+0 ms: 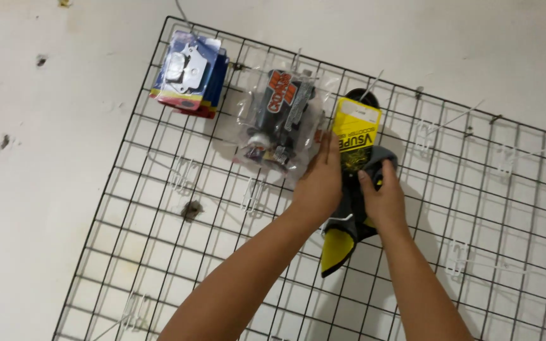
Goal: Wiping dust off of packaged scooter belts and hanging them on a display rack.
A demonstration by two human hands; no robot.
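while both hands grip it, left hand (318, 186), right hand (383, 199), yellow-black hanging pack (354, 158), clear bag (279, 120) alongside, wire grid (475, 208) open rightward

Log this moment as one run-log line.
left hand: grips yellow-and-black packet | right hand: grips same packet | packet: against black wire grid | neighbour: clear bagged parts
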